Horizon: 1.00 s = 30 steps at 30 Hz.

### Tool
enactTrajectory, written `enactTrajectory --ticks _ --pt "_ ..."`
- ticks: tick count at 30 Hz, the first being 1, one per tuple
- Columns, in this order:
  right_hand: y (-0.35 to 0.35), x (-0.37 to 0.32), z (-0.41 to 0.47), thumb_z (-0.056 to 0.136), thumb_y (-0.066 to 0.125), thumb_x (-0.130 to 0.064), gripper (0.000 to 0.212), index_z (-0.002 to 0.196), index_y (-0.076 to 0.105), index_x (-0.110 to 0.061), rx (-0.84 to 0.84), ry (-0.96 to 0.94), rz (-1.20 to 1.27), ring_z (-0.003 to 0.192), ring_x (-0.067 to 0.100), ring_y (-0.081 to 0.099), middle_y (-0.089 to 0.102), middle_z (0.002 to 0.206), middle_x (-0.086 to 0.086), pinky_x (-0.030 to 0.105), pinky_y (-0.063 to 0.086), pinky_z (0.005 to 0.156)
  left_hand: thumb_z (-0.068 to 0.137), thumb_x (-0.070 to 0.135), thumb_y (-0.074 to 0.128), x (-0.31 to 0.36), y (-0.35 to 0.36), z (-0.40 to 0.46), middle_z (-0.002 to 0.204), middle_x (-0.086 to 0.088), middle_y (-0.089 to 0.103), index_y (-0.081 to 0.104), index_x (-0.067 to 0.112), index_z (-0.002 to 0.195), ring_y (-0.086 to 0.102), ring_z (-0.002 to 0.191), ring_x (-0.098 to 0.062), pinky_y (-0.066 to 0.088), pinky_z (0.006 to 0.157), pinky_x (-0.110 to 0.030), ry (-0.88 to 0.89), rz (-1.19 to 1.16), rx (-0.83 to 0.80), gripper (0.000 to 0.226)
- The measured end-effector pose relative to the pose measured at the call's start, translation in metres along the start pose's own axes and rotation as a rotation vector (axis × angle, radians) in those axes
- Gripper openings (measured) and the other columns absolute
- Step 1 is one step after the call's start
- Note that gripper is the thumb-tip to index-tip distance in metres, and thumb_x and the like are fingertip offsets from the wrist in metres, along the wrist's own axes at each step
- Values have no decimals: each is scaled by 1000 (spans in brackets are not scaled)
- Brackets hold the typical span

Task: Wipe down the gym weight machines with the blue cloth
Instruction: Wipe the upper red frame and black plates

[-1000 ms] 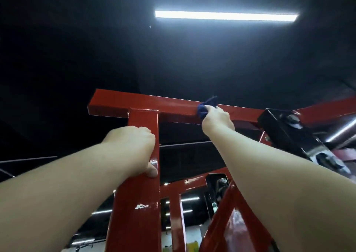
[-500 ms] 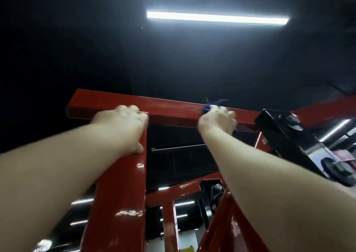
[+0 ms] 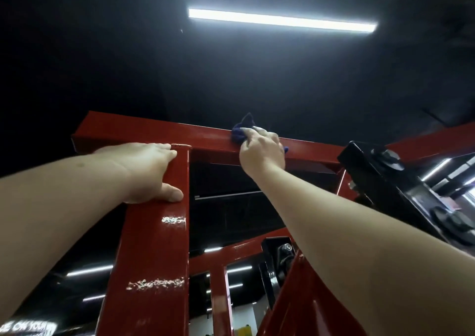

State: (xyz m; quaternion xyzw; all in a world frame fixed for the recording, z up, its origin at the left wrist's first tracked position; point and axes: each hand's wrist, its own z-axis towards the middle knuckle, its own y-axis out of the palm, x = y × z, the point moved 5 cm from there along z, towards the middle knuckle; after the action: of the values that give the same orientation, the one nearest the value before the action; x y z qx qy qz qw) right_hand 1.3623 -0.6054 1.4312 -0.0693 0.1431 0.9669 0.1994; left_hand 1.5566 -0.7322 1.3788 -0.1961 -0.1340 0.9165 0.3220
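the right hand [image 3: 262, 153] is closed around the bunched blue cloth [image 3: 240, 131] and presses it onto the top of the red crossbeam [image 3: 144, 130] of the weight machine. the left hand [image 3: 146, 171] lies flat and spread on the red upright post [image 3: 151, 258], fingers near the joint with the beam, thumb across the post's face, holding nothing. chipped paint marks the post. at the lower left, white lettering reads partly "on your"; the rest is cut off. a ceiling light strip [image 3: 282, 20] glows above.
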Motion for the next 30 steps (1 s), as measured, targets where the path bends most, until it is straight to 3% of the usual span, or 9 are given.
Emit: enactTrajectory --ticks 2,6,8,13,15,18,24,27,30 --pt "-11 24 10 97 36 -25 43 132 53 -44 -1 91 -27 136 20 34 44 148 -10 33 23 114 83 67 55 3 1 -3 162 14 3 11 28 155 10 149 -12 21 120 -38 2 -13 4 94" --pt "-27 67 11 95 42 -27 46 141 43 -29 -82 560 -184 136 28 33 38 149 5 39 24 115 84 66 54 3 3 -7 161 17 2 11 31 155 8 149 -10 21 119 -40 2 -72 31 90" --pt "-19 34 10 95 44 -29 44 139 46 -27 -69 446 -187 134 28 36 42 146 5 39 27 112 83 66 54 1 4 -8 161 18 2 11 32 155 7 149 -10 21 119 -40 0 -103 44 90" --pt "4 -65 -16 97 43 -23 46 138 48 -43 -115 -243 -83 131 21 43 47 143 -10 33 31 107 87 62 53 4 4 -18 162 15 5 13 31 155 8 149 -10 16 120 -34 -22 -160 100 84" --pt "0 -56 -5 96 43 -23 48 138 45 -47 -157 -183 -110 134 18 42 43 149 -13 35 22 114 89 61 50 6 7 -22 162 14 6 14 30 155 7 149 -10 14 120 -34 -33 -182 128 81" --pt "-8 -38 -3 91 52 -18 57 141 42 -42 -212 152 -105 137 22 36 42 147 -6 41 22 116 91 60 45 7 15 -27 162 13 6 14 30 154 5 149 -8 11 119 -33 -46 -210 170 77" --pt "10 -120 -55 97 48 -26 44 136 51 -46 -237 -369 177 138 11 34 41 150 -17 32 35 110 92 57 50 4 13 -27 161 10 17 24 28 153 17 147 -11 20 118 -33 -32 -227 263 72" --pt "14 -114 -41 93 55 -23 47 135 53 -45 -352 -242 154 134 15 44 46 147 -11 35 43 105 92 53 53 7 13 -29 160 8 20 28 27 152 18 147 -13 20 118 -35 -54 -284 267 70" --pt "12 -116 -70 92 54 -15 46 132 58 -37 -363 -58 412 132 13 45 42 149 -10 16 34 101 94 42 57 14 19 -45 156 4 24 35 24 147 24 144 -19 30 114 -43 -120 -448 294 61"
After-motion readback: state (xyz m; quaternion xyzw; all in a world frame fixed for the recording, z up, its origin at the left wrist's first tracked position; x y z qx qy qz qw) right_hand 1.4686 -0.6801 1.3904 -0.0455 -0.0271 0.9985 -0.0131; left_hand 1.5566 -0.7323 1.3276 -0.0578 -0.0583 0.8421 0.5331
